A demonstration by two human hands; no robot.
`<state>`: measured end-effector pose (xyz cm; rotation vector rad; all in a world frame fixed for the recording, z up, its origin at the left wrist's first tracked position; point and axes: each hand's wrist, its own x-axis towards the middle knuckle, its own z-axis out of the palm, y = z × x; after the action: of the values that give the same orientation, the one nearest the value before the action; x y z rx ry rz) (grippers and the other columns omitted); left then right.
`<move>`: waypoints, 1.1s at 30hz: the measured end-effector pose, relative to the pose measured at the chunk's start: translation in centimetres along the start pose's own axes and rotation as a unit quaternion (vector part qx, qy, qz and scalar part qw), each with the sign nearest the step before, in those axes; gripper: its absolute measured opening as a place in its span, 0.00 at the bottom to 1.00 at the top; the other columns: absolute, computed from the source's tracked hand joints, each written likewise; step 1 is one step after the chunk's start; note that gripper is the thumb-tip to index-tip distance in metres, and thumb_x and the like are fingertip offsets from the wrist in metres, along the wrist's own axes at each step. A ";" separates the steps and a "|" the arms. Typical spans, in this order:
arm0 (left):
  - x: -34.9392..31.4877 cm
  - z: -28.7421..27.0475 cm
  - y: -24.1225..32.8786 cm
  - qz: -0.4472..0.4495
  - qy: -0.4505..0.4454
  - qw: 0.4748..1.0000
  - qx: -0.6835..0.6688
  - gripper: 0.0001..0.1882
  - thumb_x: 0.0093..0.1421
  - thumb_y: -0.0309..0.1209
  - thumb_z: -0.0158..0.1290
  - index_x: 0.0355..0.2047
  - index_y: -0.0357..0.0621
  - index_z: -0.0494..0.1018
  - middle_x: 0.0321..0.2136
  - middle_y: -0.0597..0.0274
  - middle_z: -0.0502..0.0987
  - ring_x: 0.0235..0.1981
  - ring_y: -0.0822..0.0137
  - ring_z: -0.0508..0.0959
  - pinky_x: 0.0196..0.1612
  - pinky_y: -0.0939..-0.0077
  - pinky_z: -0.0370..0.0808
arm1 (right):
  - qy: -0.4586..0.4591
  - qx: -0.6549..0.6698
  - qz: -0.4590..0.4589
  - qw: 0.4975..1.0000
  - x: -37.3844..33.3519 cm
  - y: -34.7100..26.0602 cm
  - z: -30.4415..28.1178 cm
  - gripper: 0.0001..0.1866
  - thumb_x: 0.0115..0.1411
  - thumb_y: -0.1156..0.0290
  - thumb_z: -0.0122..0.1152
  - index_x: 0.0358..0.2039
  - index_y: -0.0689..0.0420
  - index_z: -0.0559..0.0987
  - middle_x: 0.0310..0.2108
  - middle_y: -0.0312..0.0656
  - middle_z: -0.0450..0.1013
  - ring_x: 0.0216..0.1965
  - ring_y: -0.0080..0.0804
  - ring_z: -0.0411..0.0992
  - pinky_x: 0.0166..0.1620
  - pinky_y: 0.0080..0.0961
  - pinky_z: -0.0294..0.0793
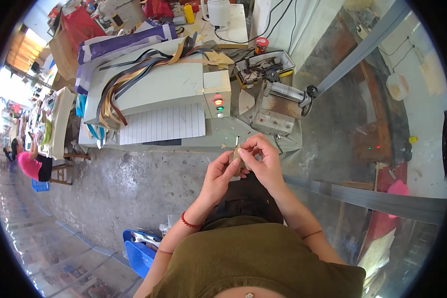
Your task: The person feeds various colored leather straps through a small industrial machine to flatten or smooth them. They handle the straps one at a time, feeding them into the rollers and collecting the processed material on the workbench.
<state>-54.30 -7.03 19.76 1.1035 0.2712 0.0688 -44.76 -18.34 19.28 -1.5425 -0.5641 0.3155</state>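
Note:
Close in front of my body, both hands meet on a small tan strip (237, 155), which may be leather. A narrow, shiny, pale tip sticks up from its upper end. My left hand (217, 175) pinches the strip from the left between thumb and fingers. From the right, my right hand (264, 163) grips it too, its thumb and index finger near the top. My fingers cover most of the piece. Beyond the hands is the front edge of a grey-green workbench (216, 141), with small scraps scattered on it.
A long pale machine (159, 77) with lit buttons carries several straps (116, 89) in black, tan and brown. To its right are a roller device (285, 94) and a tool box (265, 67). A blue bin (140, 258) stands lower left; a person (29, 163) sits far left.

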 end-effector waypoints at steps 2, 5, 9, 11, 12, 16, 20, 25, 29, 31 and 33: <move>-0.3 -0.3 -0.2 0.017 0.005 1.000 0.010 0.13 0.67 0.31 0.41 0.46 0.35 0.67 0.36 0.61 0.75 0.33 0.73 0.74 0.37 0.78 0.72 | -0.006 -0.006 0.012 1.000 -0.1 -1.1 0.7 0.05 0.52 0.74 0.62 0.27 0.58 0.73 0.29 0.33 0.68 0.30 0.19 0.68 0.30 0.17 0.65; -0.9 -0.4 0.0 0.030 0.012 0.999 0.017 0.14 0.67 0.32 0.40 0.47 0.35 0.66 0.37 0.61 0.74 0.33 0.74 0.73 0.38 0.78 0.72 | -0.046 -0.001 0.016 0.999 -0.2 -1.1 1.0 0.04 0.54 0.77 0.60 0.28 0.59 0.72 0.33 0.34 0.66 0.29 0.18 0.67 0.31 0.16 0.67; -1.6 -0.6 -0.3 0.049 0.012 0.999 0.008 0.16 0.68 0.33 0.38 0.48 0.35 0.66 0.35 0.63 0.74 0.32 0.75 0.72 0.37 0.79 0.71 | -0.056 0.041 0.042 0.997 -0.6 -1.0 1.3 0.05 0.54 0.73 0.60 0.29 0.58 0.73 0.32 0.34 0.68 0.31 0.21 0.69 0.31 0.19 0.67; -2.0 -0.2 -0.1 0.062 0.026 0.998 0.015 0.15 0.68 0.34 0.38 0.46 0.35 0.66 0.31 0.65 0.72 0.30 0.77 0.71 0.35 0.81 0.70 | -0.053 0.037 0.058 0.996 -0.8 -1.2 1.5 0.05 0.55 0.73 0.59 0.29 0.59 0.72 0.32 0.35 0.68 0.31 0.22 0.68 0.31 0.21 0.67; -2.1 0.1 -0.1 0.068 0.032 0.997 0.019 0.15 0.68 0.34 0.38 0.45 0.35 0.67 0.30 0.67 0.71 0.29 0.77 0.70 0.33 0.82 0.70 | -0.044 0.003 0.028 0.999 -0.9 -1.6 1.7 0.05 0.56 0.73 0.59 0.29 0.59 0.72 0.32 0.36 0.68 0.31 0.24 0.68 0.31 0.21 0.67; -2.6 0.7 -0.8 0.102 0.067 0.991 0.047 0.14 0.69 0.33 0.37 0.42 0.35 0.67 0.27 0.68 0.70 0.28 0.79 0.69 0.33 0.83 0.68 | -0.009 -0.105 -0.081 0.991 -1.4 -2.7 2.6 0.06 0.57 0.73 0.56 0.29 0.60 0.70 0.30 0.39 0.67 0.31 0.30 0.67 0.31 0.25 0.67; -2.8 0.7 -1.2 0.131 0.078 0.984 0.096 0.12 0.68 0.32 0.38 0.40 0.36 0.66 0.29 0.69 0.71 0.30 0.81 0.70 0.35 0.84 0.69 | 0.008 -0.121 -0.115 0.986 -1.8 -3.3 2.9 0.06 0.56 0.74 0.56 0.28 0.61 0.69 0.30 0.42 0.66 0.30 0.37 0.66 0.30 0.27 0.67; -2.6 2.2 -1.4 0.176 0.120 0.966 0.145 0.11 0.68 0.31 0.39 0.32 0.36 0.65 0.22 0.68 0.67 0.23 0.79 0.65 0.25 0.83 0.65 | 0.034 -0.197 -0.191 0.961 -1.5 -2.8 2.5 0.06 0.56 0.76 0.56 0.29 0.62 0.69 0.30 0.43 0.65 0.28 0.35 0.65 0.31 0.25 0.66; -2.4 2.3 -1.2 0.163 0.114 0.973 0.118 0.11 0.68 0.31 0.38 0.33 0.37 0.64 0.20 0.67 0.68 0.20 0.78 0.66 0.23 0.83 0.64 | 0.008 -0.163 -0.198 0.966 -1.0 -3.4 2.2 0.06 0.56 0.77 0.56 0.29 0.62 0.68 0.30 0.43 0.65 0.27 0.32 0.64 0.32 0.23 0.66; -2.3 2.2 -1.0 0.143 0.093 0.980 0.102 0.11 0.68 0.31 0.37 0.33 0.37 0.64 0.20 0.66 0.68 0.19 0.78 0.66 0.22 0.83 0.64 | -0.013 -0.133 -0.157 0.979 -0.9 -3.5 1.9 0.06 0.56 0.77 0.56 0.28 0.62 0.68 0.29 0.43 0.64 0.27 0.33 0.64 0.32 0.23 0.66; -2.1 1.6 -1.6 0.135 0.061 0.981 0.125 0.10 0.68 0.32 0.37 0.34 0.38 0.64 0.19 0.66 0.68 0.18 0.78 0.66 0.22 0.83 0.64 | -0.026 -0.114 -0.132 0.984 -0.8 -3.5 1.5 0.06 0.56 0.76 0.56 0.28 0.63 0.68 0.29 0.42 0.65 0.27 0.31 0.64 0.33 0.23 0.66</move>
<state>-56.02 -9.55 19.41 1.3845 0.2432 0.3527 -46.79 -17.59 22.52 -1.6590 -0.8589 0.0896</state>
